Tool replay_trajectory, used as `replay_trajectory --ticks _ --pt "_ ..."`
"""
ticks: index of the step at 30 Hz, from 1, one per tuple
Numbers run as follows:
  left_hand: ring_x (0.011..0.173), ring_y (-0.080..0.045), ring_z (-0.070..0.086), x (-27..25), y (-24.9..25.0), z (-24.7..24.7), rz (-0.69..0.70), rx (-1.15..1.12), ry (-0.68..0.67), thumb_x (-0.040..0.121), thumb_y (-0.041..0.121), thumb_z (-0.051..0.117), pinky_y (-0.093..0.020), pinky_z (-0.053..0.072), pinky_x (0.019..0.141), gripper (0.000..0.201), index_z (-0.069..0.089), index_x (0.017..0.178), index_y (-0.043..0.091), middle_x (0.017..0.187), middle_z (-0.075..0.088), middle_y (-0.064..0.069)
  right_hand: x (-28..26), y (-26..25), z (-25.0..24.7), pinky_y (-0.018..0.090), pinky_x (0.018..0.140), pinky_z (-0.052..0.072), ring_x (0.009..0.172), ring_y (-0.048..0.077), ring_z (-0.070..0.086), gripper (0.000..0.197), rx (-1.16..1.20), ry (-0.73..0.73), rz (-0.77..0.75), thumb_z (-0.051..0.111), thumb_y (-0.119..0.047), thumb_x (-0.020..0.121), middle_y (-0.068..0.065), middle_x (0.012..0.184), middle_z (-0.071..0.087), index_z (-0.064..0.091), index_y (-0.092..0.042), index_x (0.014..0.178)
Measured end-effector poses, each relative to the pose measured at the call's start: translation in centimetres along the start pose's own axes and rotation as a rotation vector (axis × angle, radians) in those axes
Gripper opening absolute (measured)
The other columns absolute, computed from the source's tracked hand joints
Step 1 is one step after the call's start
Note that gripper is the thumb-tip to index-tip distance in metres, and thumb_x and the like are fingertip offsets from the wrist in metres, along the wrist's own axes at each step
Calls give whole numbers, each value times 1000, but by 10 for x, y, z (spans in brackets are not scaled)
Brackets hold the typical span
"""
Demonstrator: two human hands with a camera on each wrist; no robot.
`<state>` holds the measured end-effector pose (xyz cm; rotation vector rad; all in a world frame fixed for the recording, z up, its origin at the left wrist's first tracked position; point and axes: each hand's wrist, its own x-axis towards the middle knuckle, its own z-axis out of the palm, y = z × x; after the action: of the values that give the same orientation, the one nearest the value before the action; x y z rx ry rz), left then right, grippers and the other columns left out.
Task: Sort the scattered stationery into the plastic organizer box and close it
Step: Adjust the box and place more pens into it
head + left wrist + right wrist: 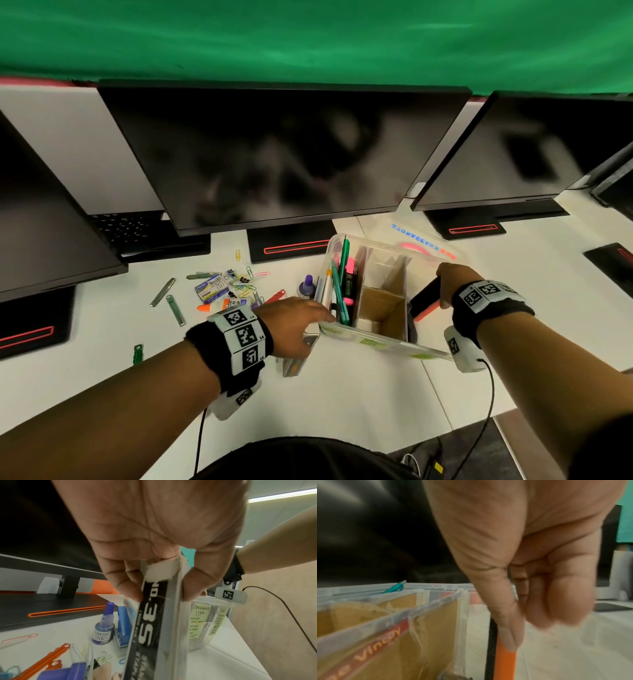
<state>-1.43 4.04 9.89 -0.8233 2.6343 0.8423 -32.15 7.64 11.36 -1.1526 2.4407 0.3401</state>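
The clear plastic organizer box (387, 344) stands open right of centre, split by cardboard dividers. Green pens (340, 284) and a pink highlighter (350, 274) stand in its left compartment. My left hand (294, 322) pinches a clear-cased box of No. 35 staples (150, 626) between thumb and fingers, at the organizer's near left corner (200, 626). My right hand (448, 284) grips a black and orange tool (424, 301) at the right end compartment. In the right wrist view the thumb presses on the tool's (506, 662) orange part beside the organizer's wall (462, 615); its lower end is hidden.
Left of the organizer lie a purple stamp ink bottle (306, 286), a blue stapler (123, 626), a blue staples packet (210, 287), several coloured paper clips, metal file fasteners (162, 292), a red fastener (275, 296) and a glue stick (219, 305). The clear lid (411, 233) lies behind. Monitors (284, 154) line the back.
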Motion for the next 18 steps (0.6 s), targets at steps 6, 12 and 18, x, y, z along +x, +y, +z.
replay_trajectory --ticks 6,12,18 --pt "118 -13 53 -10 5 -22 -21 -191 155 78 21 65 -29 46 101 77 27 141 41 148 32 11 -21 -28 -19 36 94 47 113 29 56 79 2 136 -150 78 -18 70 11 123 58 37 -13 137" --pt "94 -4 60 -2 21 -47 -29 -556 568 75 26 73 -17 49 80 62 43 128 34 122 56 13 -101 -84 -38 24 78 45 79 6 58 53 347 -258 -705 83 -27 65 -10 96 63 59 -30 112" --pt "83 -13 66 8 23 -48 -94 -700 740 75 35 75 -26 53 77 40 58 110 24 105 65 8 -101 -105 -12 37 85 54 85 15 63 44 595 38 -693 80 -16 70 -1 92 66 55 -23 106"
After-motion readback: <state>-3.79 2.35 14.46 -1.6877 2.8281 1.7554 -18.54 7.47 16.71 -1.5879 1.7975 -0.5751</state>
